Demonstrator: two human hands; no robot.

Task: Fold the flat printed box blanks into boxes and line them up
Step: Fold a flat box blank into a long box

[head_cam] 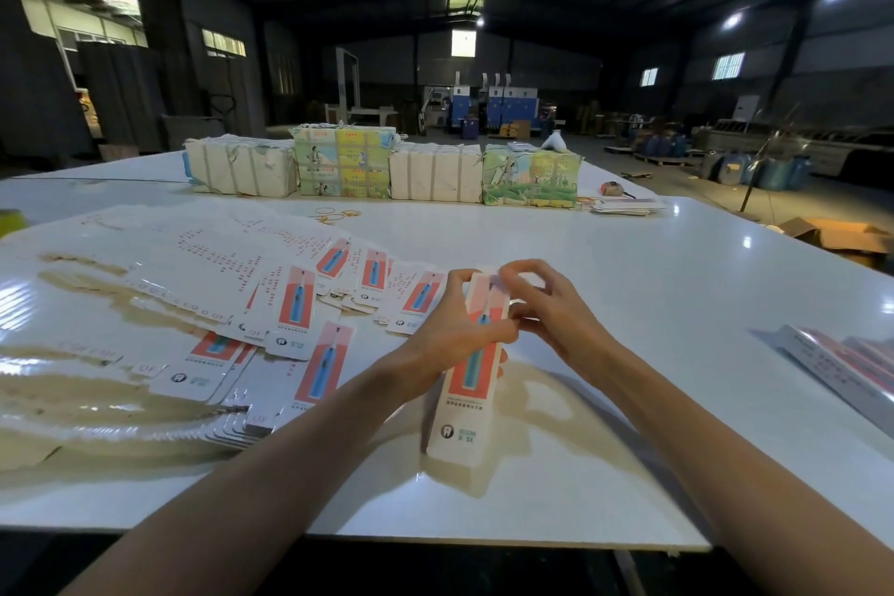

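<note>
White gloss tabletop (629,305) fills the head view, and you stand at its near edge with a printed box (467,382) held in front of you, tilted away, red panel facing up and its lower end down at the surface. Your left hand (450,334) is wrapped round the upper half of the printed box, fingers curled over its far edge. Your right hand (546,310) meets it at the top end, thumb and fingertips pinching the flap there; how far that flap is tucked cannot be told. Left of the printed box, flat blanks (300,305) lie fanned in overlapping heaps, some showing the red and blue print, others their pale backs. Right of the printed box, well apart near the table's edge, finished boxes (846,368) lie side by side. Beyond the printed box, at the far side, four wrapped bundles (338,165) stand in a row, with rubber bands (334,214) loose just before them. Farther right of the printed box, off the table, an open cardboard carton (841,235) sits on the floor.
</note>
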